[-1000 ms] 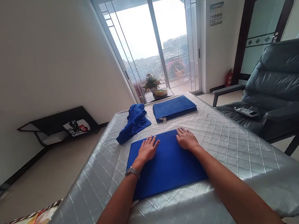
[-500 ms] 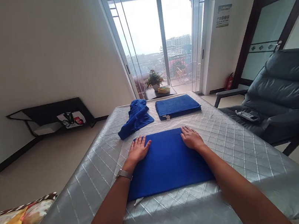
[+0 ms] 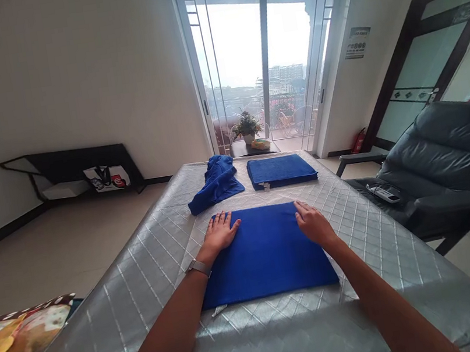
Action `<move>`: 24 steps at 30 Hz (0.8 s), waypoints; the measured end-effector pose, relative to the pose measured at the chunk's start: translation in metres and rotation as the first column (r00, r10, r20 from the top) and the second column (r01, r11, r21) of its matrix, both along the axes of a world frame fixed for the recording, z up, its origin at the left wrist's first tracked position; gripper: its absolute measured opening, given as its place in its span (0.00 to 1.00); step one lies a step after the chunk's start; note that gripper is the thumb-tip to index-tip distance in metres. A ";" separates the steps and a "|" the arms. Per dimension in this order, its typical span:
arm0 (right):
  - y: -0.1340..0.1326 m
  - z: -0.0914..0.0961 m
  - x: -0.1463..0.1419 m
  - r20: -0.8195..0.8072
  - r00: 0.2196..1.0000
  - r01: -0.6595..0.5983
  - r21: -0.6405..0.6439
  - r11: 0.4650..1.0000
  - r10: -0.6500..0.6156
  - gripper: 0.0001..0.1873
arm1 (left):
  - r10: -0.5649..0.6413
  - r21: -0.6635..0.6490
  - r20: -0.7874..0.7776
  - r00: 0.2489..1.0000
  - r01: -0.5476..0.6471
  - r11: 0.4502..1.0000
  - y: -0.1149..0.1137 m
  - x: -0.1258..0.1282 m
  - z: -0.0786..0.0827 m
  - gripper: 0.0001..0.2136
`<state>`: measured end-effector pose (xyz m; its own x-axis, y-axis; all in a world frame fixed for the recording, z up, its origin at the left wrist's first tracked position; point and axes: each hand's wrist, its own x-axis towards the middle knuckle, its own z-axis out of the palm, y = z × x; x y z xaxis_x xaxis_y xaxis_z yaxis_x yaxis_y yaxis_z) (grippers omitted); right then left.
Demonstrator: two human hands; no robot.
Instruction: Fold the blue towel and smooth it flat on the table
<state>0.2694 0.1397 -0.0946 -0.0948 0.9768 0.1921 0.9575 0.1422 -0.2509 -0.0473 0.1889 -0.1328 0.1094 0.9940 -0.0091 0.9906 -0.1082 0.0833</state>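
Note:
A folded blue towel (image 3: 268,253) lies flat in front of me, a small white tag showing at its near left corner. My left hand (image 3: 221,234), with a watch on the wrist, rests on the towel's far left corner, fingers spread and flat. At the far right corner my right hand (image 3: 313,223) touches the edge, fingers stretched out and turned slightly on its side. Beyond them a crumpled blue towel (image 3: 217,181) lies at the left. To its right sits a neat stack of folded blue towels (image 3: 282,170) with white tags.
A silver quilted cover (image 3: 145,283) spreads over the table under the towels. A dark armchair (image 3: 446,144) with a remote-like device (image 3: 383,194) stands to the right. Patterned cloth (image 3: 20,337) lies at the lower left. A potted plant (image 3: 247,127) stands before the glass door.
My right hand has slid a little to the right along the towel's far edge and tilted. My left hand stays flat on its corner. The camera view has shifted slightly.

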 end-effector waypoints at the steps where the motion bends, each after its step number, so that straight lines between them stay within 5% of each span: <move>1: -0.009 0.001 0.002 0.013 1.000 -0.017 -0.009 1.000 0.017 0.30 | -0.001 -0.008 -0.004 1.000 0.001 1.000 0.000 0.000 0.001 0.36; 7: -0.058 -0.012 0.000 0.004 0.998 -0.064 -0.115 0.991 0.065 0.33 | 0.034 0.001 -0.014 0.999 -0.034 0.999 0.000 0.000 0.000 0.35; 13: -0.067 -0.024 -0.007 -0.012 0.996 -0.091 -0.174 0.981 0.090 0.32 | 0.064 0.026 -0.075 0.995 -0.062 0.998 -0.007 -0.004 0.001 0.33; 17: -0.071 -0.019 -0.007 -0.054 0.996 -0.084 -0.156 0.984 0.077 0.32 | 0.060 0.152 -0.104 0.993 -0.044 0.987 -0.017 0.008 0.014 0.33; 21: -0.073 -0.018 -0.008 -0.078 0.995 -0.078 -0.142 0.987 0.068 0.32 | -0.174 0.209 -0.035 0.984 0.177 0.962 -0.043 0.064 0.016 0.33; 24: -0.073 -0.021 -0.006 -0.049 0.996 -0.078 -0.129 0.989 0.073 0.31 | -0.462 0.187 -0.004 0.887 0.455 0.871 -0.071 0.122 0.003 0.31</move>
